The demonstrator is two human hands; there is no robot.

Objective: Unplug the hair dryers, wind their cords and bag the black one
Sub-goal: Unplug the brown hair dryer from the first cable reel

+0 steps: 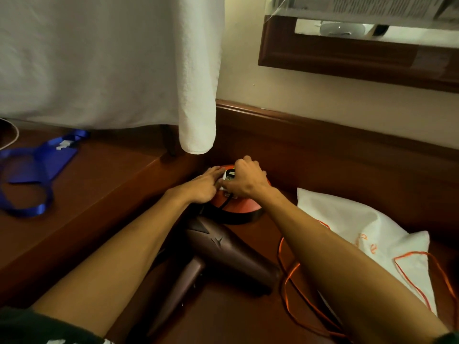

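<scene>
A dark brown-black hair dryer (223, 254) lies on the wooden surface between my forearms, handle pointing toward me. Beyond it sits a round orange extension reel (241, 207) with a black rim. My right hand (244, 182) is closed around a white plug (228, 175) on top of the reel, and a black cord (224, 203) runs down from it. My left hand (203, 186) lies flat on the reel beside the plug, fingers pressing down. A white drawstring bag (367, 234) with orange cords (288, 281) lies to the right. I cannot see a second dryer.
A white towel (196, 95) hangs down just behind the reel. A raised wooden ledge on the left carries a blue ribbon (27, 180). A dark wooden skirting and a wood-framed mirror (347, 55) line the wall behind.
</scene>
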